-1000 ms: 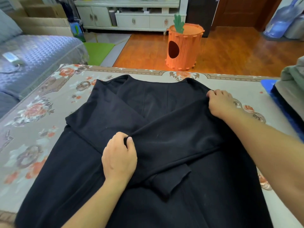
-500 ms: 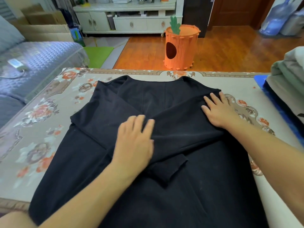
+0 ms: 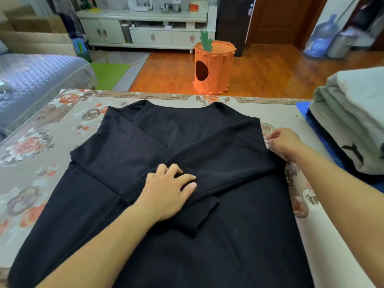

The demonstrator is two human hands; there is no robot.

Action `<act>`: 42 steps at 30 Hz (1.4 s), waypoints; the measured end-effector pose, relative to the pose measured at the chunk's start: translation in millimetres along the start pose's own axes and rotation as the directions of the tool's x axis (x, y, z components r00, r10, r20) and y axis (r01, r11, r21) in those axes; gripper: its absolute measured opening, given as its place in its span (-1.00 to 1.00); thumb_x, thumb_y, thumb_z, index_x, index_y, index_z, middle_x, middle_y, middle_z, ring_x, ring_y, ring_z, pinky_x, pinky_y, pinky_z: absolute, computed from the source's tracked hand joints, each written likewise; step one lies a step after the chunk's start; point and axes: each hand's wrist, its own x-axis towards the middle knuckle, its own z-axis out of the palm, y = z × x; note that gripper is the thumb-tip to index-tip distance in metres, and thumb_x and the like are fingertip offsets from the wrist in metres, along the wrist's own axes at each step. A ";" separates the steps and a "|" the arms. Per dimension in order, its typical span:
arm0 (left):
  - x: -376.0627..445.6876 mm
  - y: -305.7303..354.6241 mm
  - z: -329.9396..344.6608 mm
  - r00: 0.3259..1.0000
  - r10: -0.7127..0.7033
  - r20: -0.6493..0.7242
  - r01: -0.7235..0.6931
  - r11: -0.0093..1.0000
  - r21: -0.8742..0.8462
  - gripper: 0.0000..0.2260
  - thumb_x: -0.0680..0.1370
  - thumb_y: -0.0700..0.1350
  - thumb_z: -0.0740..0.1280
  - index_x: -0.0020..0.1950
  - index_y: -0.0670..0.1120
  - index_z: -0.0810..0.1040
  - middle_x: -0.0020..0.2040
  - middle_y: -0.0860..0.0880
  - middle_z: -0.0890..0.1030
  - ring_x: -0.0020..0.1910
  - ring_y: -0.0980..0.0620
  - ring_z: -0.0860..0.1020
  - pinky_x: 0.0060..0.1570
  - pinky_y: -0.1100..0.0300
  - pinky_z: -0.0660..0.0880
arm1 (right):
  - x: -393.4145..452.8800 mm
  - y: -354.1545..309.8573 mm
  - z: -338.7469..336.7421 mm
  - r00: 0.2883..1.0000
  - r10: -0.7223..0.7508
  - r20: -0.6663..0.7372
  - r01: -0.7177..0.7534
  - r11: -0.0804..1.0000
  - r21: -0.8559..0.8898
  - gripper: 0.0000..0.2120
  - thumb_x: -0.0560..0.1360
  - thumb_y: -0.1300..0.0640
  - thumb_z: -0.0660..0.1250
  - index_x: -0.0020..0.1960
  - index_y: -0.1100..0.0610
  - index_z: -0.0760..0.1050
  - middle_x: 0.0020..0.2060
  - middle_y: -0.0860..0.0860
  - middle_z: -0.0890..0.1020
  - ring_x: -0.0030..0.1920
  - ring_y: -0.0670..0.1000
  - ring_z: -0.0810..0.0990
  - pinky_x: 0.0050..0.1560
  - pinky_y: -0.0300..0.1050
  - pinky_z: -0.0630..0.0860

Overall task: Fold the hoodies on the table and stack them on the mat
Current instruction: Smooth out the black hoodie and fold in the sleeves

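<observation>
The black hoodie (image 3: 166,204) lies flat and face-down across the floral tabletop (image 3: 41,142), its hem end towards me and its neckline at the far edge; both sleeves are already folded in and cross over the back, the cuff (image 3: 197,217) of the upper sleeve lying just beside my left hand (image 3: 168,194). My left hand rests on the sleeve crossing, fingers loosely bent and pressing the cloth down; I judge its grip as spread rather than pinching, though the fingertips dig slightly into a crease. My right hand (image 3: 284,142) sits at the hoodie's right shoulder edge with fingers curled; whether its grip pinches the fabric edge or merely touches the tabletop beside it, I cannot tell. To my right, a stack of folded garments (image 3: 353,121) stands on the blue mat (image 3: 303,109), well apart from the hoodie. Assessment of handling: the fabric appears soft, limp and moderately thick, not slippery, not fragile; it will sag and lose its folds if lifted from one point. Recommended hold: both hands at the two hem corners to bring the lower half up over the sleeves, then flat support under the finished bundle for transfer. Risk: the loose cuff may slide out during the fold.
</observation>
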 end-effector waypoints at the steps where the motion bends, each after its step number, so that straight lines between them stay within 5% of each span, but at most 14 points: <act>1: -0.3 -4.4 5.2 0.999 0.029 -0.032 -0.028 0.999 0.016 -0.45 0.58 0.36 -0.20 0.49 0.34 0.29 0.40 0.15 0.35 0.33 -0.03 0.31 0.24 0.02 0.35 | -3.9 4.0 -4.2 1.000 0.004 0.007 -0.005 1.000 0.022 -0.88 0.49 0.21 0.35 -0.16 0.03 0.58 -0.12 0.07 0.66 -0.09 0.17 0.64 0.02 0.03 0.60; 5: -3.5 -10.6 23.4 0.993 0.028 -0.118 -0.031 0.999 -0.021 -0.58 0.64 0.28 -0.05 0.47 0.32 0.32 0.37 0.16 0.35 0.32 0.01 0.31 0.29 0.04 0.32 | -32.2 16.5 -14.4 0.982 -0.153 0.112 0.156 0.987 -0.022 -0.95 0.51 0.04 0.40 -0.08 0.00 0.59 -0.11 0.01 0.63 -0.08 0.10 0.60 -0.07 -0.05 0.50; 9: -1.9 -11.8 22.3 0.988 0.026 -0.153 -0.036 0.998 -0.060 -0.58 0.63 0.27 -0.01 0.45 0.32 0.37 0.34 0.19 0.36 0.32 0.03 0.31 0.30 0.06 0.31 | -59.9 35.9 -19.2 0.891 -0.234 0.388 0.358 0.889 -0.285 -0.19 0.41 -0.12 0.50 0.56 -0.07 0.22 0.48 -0.04 0.32 0.49 0.04 0.28 0.49 0.04 0.25; 11: -2.8 -12.1 23.4 0.987 0.024 -0.159 -0.037 0.996 -0.080 -0.57 0.62 0.27 -0.01 0.44 0.32 0.38 0.34 0.19 0.36 0.32 0.04 0.32 0.30 0.06 0.31 | -66.2 43.0 -16.4 0.870 -0.266 0.416 0.407 0.862 -0.300 -0.12 0.43 0.05 0.48 0.62 -0.03 0.07 0.53 0.02 0.23 0.54 0.07 0.16 0.53 0.00 0.15; 14: -1.7 -11.3 23.3 0.986 0.020 -0.167 -0.033 0.996 -0.078 -0.58 0.62 0.27 -0.01 0.43 0.32 0.40 0.33 0.19 0.37 0.31 0.03 0.32 0.28 0.05 0.32 | -67.8 46.5 -2.9 0.905 -0.391 0.170 0.426 0.836 -0.346 -0.27 0.41 0.15 0.39 0.53 0.00 0.22 0.42 0.05 0.36 0.40 0.11 0.36 0.35 -0.01 0.37; 17: -1.5 -11.5 23.8 0.985 0.017 -0.172 -0.031 0.997 -0.077 -0.58 0.61 0.26 0.01 0.43 0.31 0.41 0.32 0.19 0.39 0.30 0.03 0.33 0.25 0.05 0.34 | -66.1 36.7 14.5 0.882 -0.464 -0.083 0.364 0.783 -0.504 -0.58 0.45 0.20 0.32 0.29 0.05 0.37 0.21 0.07 0.51 0.10 0.17 0.54 -0.08 0.01 0.48; 22: -4.6 -15.3 23.5 0.983 0.003 -0.181 -0.025 0.993 -0.119 -0.57 0.61 0.23 0.01 0.42 0.29 0.45 0.32 0.21 0.41 0.30 0.05 0.34 0.22 0.09 0.34 | -67.4 28.6 19.7 0.772 -0.608 -0.184 0.346 0.645 -0.681 -0.75 0.49 0.33 0.25 0.14 0.13 0.38 -0.05 0.10 0.50 -0.22 0.17 0.46 -0.35 -0.03 0.37; 26: -4.3 -16.3 23.4 0.982 0.008 -0.190 -0.035 0.990 -0.137 -0.57 0.60 0.24 0.03 0.40 0.28 0.48 0.31 0.22 0.42 0.29 0.05 0.36 0.21 0.08 0.37 | -54.2 40.6 10.8 0.675 -0.734 0.075 0.538 0.421 -0.730 -0.52 0.42 0.25 0.44 0.31 0.14 0.44 0.05 0.12 0.43 -0.02 0.16 0.44 -0.17 -0.04 0.40; 29: -6.7 -21.1 24.3 0.978 0.025 -0.209 -0.068 0.977 -0.200 -0.60 0.58 0.23 0.09 0.31 0.28 0.58 0.22 0.26 0.46 0.23 0.10 0.38 0.16 0.11 0.36 | -48.0 44.1 -3.3 0.608 -0.680 0.409 0.695 0.206 -0.689 -0.36 0.45 0.29 0.35 0.52 0.13 0.32 0.34 0.13 0.40 0.27 0.20 0.41 0.25 0.12 0.46; 32: -8.9 -23.5 25.9 0.971 0.059 -0.230 -0.112 0.968 -0.226 -0.65 0.57 0.20 0.13 0.24 0.28 0.61 0.15 0.30 0.45 0.16 0.17 0.37 0.10 0.16 0.33 | -57.2 22.8 -26.2 0.701 -0.445 0.557 0.708 0.343 -0.617 -0.34 0.44 0.32 0.20 0.53 0.00 0.34 0.47 -0.04 0.34 0.45 0.05 0.29 0.45 -0.01 0.29; 35: -7.2 -21.7 24.7 0.969 0.064 -0.237 -0.118 0.968 -0.223 -0.67 0.57 0.18 0.14 0.23 0.29 0.60 0.12 0.29 0.43 0.11 0.18 0.36 0.05 0.17 0.32 | -36.6 -8.2 -38.2 0.858 -0.364 0.363 0.513 0.657 -0.553 -0.51 0.45 0.42 0.14 0.12 -0.03 0.64 0.20 -0.02 0.62 0.23 0.04 0.54 0.23 -0.09 0.46; 37: -5.8 -20.9 24.3 0.970 0.072 -0.233 -0.122 0.970 -0.209 -0.67 0.57 0.18 0.13 0.24 0.28 0.59 0.12 0.28 0.42 0.09 0.18 0.34 0.04 0.18 0.32 | 1.4 -24.1 -33.9 0.902 -0.382 0.200 0.431 0.789 -0.437 -0.54 0.52 0.44 0.11 0.16 0.03 0.61 0.22 0.05 0.61 0.20 0.10 0.57 0.17 -0.08 0.48; 40: -5.3 -21.8 25.2 0.969 0.077 -0.236 -0.126 0.971 -0.201 -0.68 0.58 0.17 0.13 0.25 0.28 0.57 0.13 0.27 0.42 0.08 0.19 0.33 0.05 0.18 0.32 | 54.4 -44.3 -9.9 0.914 -0.347 0.212 0.406 0.806 -0.432 -0.51 0.62 0.34 0.14 0.48 0.00 0.38 0.44 0.09 0.36 0.36 0.18 0.43 0.36 0.06 0.40; 42: -5.7 -21.9 25.6 0.968 0.078 -0.237 -0.125 0.974 -0.191 -0.68 0.59 0.16 0.14 0.26 0.28 0.57 0.13 0.26 0.42 0.09 0.17 0.35 0.05 0.18 0.33 | 82.9 -51.4 4.7 0.908 -0.314 0.277 0.414 0.773 -0.481 -0.54 0.62 0.33 0.17 0.44 -0.03 0.42 0.45 0.07 0.30 0.40 0.20 0.38 0.42 0.09 0.36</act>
